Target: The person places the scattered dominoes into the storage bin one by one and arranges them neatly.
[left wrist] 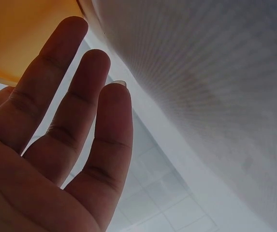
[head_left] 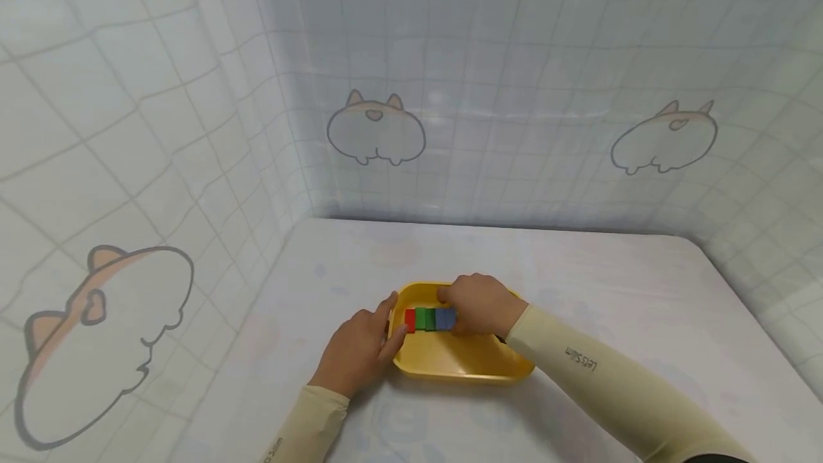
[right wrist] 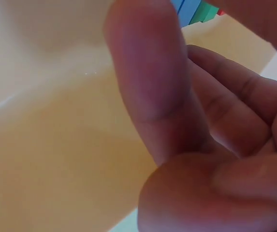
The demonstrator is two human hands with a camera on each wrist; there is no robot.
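Left hand at yellow tray, fingers spread, nothing gripped; right hand beside blue blocks, fingers bent, hold unclear

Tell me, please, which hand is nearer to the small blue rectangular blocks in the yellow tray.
Right. The right hand is directly beside the blue blocks; the left hand is at the left rim of the tray, beyond the red rectangular block.
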